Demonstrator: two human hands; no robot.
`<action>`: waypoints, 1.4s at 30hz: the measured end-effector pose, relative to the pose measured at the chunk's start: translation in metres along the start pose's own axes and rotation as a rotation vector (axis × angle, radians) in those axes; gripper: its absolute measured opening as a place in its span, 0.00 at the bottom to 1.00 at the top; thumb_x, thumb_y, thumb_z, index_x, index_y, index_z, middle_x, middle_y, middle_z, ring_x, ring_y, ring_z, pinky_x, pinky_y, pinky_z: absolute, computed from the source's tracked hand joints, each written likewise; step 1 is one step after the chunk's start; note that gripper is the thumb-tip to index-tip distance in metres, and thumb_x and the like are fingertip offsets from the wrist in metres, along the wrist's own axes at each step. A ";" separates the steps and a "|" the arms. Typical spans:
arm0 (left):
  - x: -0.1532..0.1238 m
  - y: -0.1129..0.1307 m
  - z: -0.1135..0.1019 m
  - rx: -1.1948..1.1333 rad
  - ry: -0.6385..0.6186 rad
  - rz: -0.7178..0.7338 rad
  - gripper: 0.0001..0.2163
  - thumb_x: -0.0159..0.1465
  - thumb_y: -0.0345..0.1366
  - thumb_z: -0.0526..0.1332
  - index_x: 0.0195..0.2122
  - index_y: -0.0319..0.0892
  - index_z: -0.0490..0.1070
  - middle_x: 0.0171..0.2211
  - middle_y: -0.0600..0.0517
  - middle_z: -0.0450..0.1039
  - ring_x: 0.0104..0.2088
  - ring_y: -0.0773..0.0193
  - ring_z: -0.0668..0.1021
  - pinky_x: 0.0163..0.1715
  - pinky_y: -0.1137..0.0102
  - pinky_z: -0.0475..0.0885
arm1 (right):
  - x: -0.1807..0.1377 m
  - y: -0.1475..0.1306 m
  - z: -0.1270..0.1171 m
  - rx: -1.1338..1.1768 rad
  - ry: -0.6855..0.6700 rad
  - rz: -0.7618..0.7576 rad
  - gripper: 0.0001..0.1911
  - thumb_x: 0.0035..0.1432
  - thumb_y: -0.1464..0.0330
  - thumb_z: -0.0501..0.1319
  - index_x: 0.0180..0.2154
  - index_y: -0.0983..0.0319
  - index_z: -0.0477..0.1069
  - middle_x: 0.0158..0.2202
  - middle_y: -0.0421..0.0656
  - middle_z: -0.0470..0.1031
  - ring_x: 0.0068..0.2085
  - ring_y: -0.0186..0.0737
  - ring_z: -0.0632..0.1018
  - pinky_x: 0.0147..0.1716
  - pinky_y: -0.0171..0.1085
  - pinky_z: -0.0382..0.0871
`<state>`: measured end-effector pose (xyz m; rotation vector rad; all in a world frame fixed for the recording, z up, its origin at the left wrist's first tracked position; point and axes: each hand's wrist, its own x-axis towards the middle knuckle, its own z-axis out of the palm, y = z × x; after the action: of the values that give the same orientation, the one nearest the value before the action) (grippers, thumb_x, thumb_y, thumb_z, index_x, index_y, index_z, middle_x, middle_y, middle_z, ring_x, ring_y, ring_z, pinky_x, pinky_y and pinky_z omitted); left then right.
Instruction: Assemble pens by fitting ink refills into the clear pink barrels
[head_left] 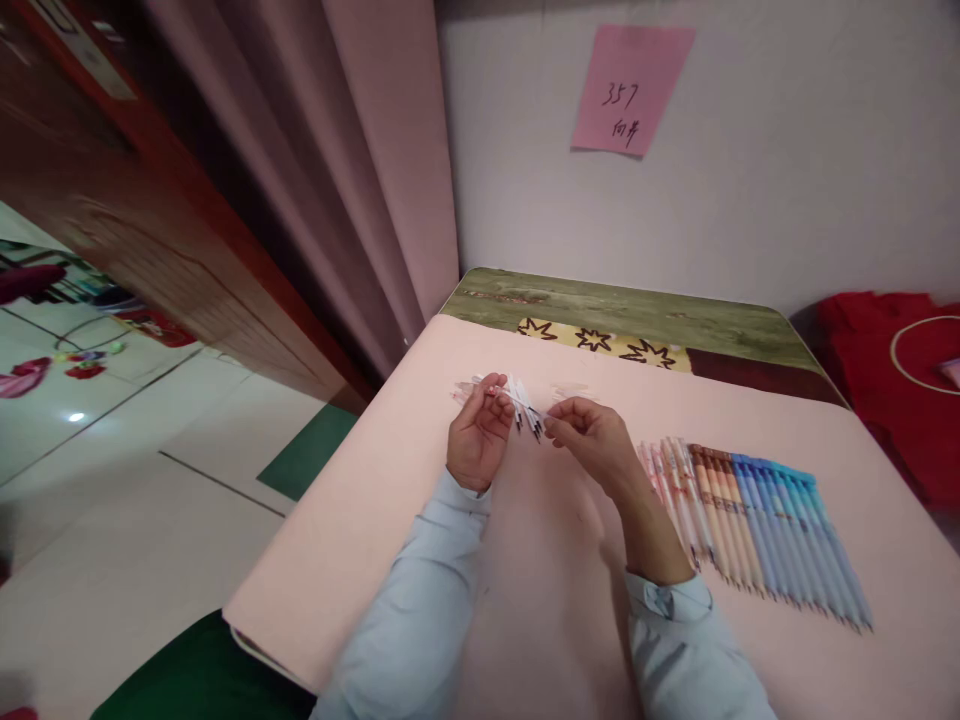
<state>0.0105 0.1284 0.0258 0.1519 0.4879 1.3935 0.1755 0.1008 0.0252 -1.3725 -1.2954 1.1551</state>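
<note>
My left hand, palm turned up, has its thumb and fingers closed on a slim pen barrel with pinkish marks. To its right, my right hand pinches the dark-tipped end of a thin white pen refill; its other end meets the barrel at my left fingers. Just behind and below this lie several white refills with black tips. More pale barrels are partly hidden behind my left hand. Small pale pen parts lie beyond my right hand.
Right of my right forearm, a neat row of pens lies on the pink-covered table: whitish-pink pens, brown-and-orange pens, blue pens. A red cloth lies beyond the right edge. Curtain and wall stand behind.
</note>
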 end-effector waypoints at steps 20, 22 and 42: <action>-0.006 -0.014 -0.002 0.180 -0.174 -0.153 0.09 0.66 0.32 0.60 0.41 0.33 0.79 0.38 0.44 0.78 0.30 0.71 0.76 0.24 0.79 0.69 | 0.001 -0.001 0.016 0.244 0.112 0.000 0.17 0.49 0.55 0.69 0.33 0.63 0.77 0.27 0.43 0.78 0.27 0.35 0.75 0.30 0.35 0.71; -0.005 -0.014 -0.002 0.150 -0.157 -0.151 0.09 0.66 0.32 0.61 0.41 0.34 0.79 0.40 0.44 0.78 0.32 0.71 0.77 0.26 0.79 0.70 | 0.001 -0.005 0.013 0.281 0.174 0.017 0.18 0.48 0.55 0.69 0.32 0.63 0.77 0.27 0.43 0.78 0.26 0.34 0.74 0.28 0.35 0.69; -0.001 -0.012 -0.005 0.106 -0.004 -0.029 0.08 0.66 0.33 0.61 0.41 0.36 0.77 0.34 0.48 0.76 0.29 0.71 0.77 0.30 0.76 0.73 | -0.003 -0.006 -0.004 0.004 0.103 -0.019 0.14 0.50 0.58 0.68 0.33 0.63 0.79 0.25 0.41 0.75 0.26 0.34 0.71 0.27 0.33 0.63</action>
<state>0.0195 0.1242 0.0172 0.2322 0.5588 1.3398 0.1784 0.0985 0.0321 -1.3958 -1.2301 1.0600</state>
